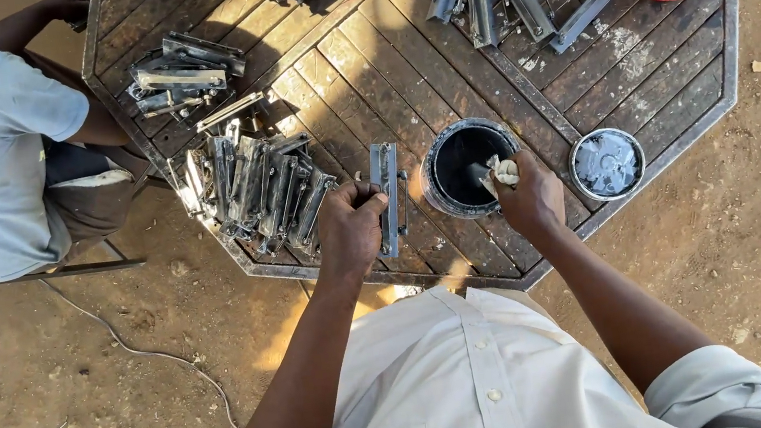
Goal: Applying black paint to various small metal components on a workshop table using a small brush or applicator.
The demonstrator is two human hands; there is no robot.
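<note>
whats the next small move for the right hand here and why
Probably lift the rag out of the can and wipe it along the metal bracket. The right hand has the rag dipped in the black paint, and the left hand holds the bracket upright beside it.

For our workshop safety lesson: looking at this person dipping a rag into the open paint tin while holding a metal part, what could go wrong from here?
1. The paint tin stands close to the table edge; the right hand pushing its rag in might tip it.
2. Bare hands could get paint on them.
3. The left hand grips a metal part whose edges may cut.
</note>
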